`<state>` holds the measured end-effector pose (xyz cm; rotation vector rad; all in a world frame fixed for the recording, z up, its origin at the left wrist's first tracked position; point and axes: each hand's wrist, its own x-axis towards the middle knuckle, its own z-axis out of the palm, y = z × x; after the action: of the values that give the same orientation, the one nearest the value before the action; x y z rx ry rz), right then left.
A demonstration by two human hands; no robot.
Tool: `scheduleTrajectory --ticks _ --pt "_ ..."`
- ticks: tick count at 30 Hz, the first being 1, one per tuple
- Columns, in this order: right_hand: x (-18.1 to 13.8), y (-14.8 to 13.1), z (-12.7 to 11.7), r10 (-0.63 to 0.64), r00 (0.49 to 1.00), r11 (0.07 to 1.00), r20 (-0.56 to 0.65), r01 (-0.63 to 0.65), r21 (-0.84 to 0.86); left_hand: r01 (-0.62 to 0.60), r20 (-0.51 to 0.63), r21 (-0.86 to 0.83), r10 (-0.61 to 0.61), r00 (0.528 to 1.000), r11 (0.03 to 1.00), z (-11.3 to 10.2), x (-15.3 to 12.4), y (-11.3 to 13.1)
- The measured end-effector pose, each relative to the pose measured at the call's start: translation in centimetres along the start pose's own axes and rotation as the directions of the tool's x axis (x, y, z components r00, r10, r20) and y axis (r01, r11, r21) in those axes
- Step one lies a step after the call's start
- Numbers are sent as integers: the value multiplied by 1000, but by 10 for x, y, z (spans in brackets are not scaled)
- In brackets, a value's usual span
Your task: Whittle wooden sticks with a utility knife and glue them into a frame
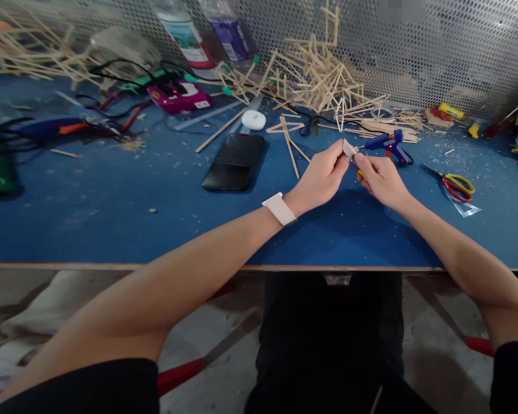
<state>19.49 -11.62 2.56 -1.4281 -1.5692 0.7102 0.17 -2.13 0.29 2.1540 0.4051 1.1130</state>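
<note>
My left hand (323,172), with a pale band on its wrist, is closed with thumb and fingers pinching a small pale flat piece (349,149). Facing it, my right hand (383,177) is closed around a slim yellow tool (362,175), mostly hidden by the fingers; its kind cannot be made out. Both hands meet at the pale piece, above the blue table (164,230). Just behind the right hand lies a blue hot glue gun (388,144). Scissors (455,183) with yellow and red handles rest to the right.
A pile of thin wooden sticks (323,80) leans on the perforated metal panel (435,52). Left of my hands lie a black phone (235,162) and a white case (254,119). A magenta power strip (181,98), cables and pliers (52,126) occupy the left side. Bottles (190,40) stand behind.
</note>
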Motion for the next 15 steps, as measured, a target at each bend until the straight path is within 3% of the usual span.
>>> scheduleTrajectory --ticks 7,15 --pt "2 -4 3 144 988 967 59 -153 205 4 -9 8 -4 1000 1000 -2 0 7" --pt "0 -12 6 158 987 964 -1 -154 218 7 -67 70 -3 998 998 0 1 13"
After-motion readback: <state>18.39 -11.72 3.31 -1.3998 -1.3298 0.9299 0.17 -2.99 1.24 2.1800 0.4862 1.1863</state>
